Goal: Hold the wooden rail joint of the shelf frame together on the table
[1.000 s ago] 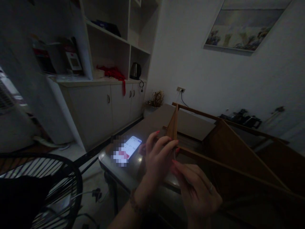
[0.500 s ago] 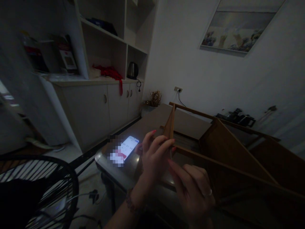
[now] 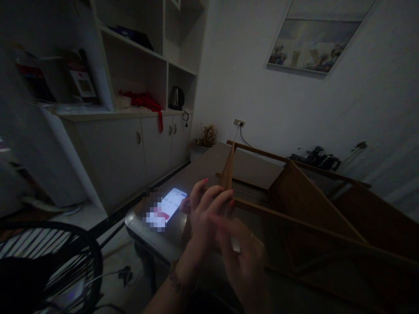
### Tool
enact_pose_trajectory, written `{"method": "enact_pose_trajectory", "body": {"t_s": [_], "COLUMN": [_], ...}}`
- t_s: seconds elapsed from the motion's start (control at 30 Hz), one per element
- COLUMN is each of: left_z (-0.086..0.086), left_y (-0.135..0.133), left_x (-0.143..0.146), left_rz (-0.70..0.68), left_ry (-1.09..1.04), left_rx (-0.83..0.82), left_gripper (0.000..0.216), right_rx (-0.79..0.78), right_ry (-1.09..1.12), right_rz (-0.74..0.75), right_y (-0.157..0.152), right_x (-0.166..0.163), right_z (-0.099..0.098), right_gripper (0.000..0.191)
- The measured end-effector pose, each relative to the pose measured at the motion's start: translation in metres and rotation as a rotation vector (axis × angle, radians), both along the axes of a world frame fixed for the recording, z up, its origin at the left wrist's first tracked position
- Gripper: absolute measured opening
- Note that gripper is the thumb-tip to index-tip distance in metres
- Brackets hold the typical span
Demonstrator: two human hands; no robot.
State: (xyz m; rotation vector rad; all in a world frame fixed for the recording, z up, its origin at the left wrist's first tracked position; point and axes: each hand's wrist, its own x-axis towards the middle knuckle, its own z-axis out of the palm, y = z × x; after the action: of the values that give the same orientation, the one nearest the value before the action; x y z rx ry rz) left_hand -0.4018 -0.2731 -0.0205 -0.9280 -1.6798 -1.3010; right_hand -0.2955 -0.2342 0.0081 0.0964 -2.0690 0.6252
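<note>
My left hand (image 3: 204,218) is held over the table (image 3: 183,226), palm turned away, its fingers apart and curved. A bracelet (image 3: 176,277) circles its wrist. Just right of it, overlapping its side, is my right hand (image 3: 244,253), a little blurred, with index finger and thumb drawn together. A small white piece (image 3: 235,244) shows between the right fingers; its kind is too dim to tell. Left of my left hand lies a lit phone (image 3: 170,205) with a running timer. Beyond both hands, a wooden frame with panels (image 3: 314,205) rests on its side.
A black-barred round chair or basket (image 3: 94,261) stands at lower left, with cables and a plug (image 3: 125,275) on the floor. White cabinets (image 3: 114,161) hold a kettle (image 3: 176,98) and red cloth (image 3: 144,101). Dark items (image 3: 319,158) sit by the wall behind the frame.
My right hand has moved left and up against the left hand, its index finger now crossing in front of it. The left hand keeps its pose. The view has shifted slightly right.
</note>
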Motion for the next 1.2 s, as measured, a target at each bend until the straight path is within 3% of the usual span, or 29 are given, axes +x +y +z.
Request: {"method": "enact_pose_trajectory", "body": {"t_s": [0.23, 0.53, 0.67, 0.83, 0.9, 1.2], "left_z": [-0.001, -0.001, -0.002, -0.002, -0.002, -0.005], "left_y": [0.002, 0.004, 0.003, 0.002, 0.002, 0.003], "left_x": [-0.001, -0.001, -0.002, -0.002, -0.001, -0.001], "left_rz": [0.026, 0.052, 0.014, 0.015, 0.032, -0.029], "left_ry": [0.040, 0.077, 0.055, 0.044, 0.051, 0.025], "left_rx": [0.011, 0.057, 0.048, 0.022, 0.017, 0.012], "left_gripper": [0.013, 0.013, 0.017, 0.017, 0.014, 0.016], "right_rx": [0.099, 0.378, 0.392, 0.402, 0.359, -0.107], "right_ry": [-0.014, 0.056, 0.108, 0.222, 0.251, 0.109], "right_rz": [0.081, -0.135, -0.112, -0.206, -0.216, -0.084], "right_y": [0.012, 0.014, 0.011, 0.013, 0.013, 0.001], "right_x": [0.003, 0.005, -0.009, -0.019, -0.017, -0.001], "right_z": [-0.003, 0.013, 0.011, 0.010, 0.009, -0.009], "right_gripper": [0.017, 0.015, 0.010, 0.014, 0.016, 0.026]}}
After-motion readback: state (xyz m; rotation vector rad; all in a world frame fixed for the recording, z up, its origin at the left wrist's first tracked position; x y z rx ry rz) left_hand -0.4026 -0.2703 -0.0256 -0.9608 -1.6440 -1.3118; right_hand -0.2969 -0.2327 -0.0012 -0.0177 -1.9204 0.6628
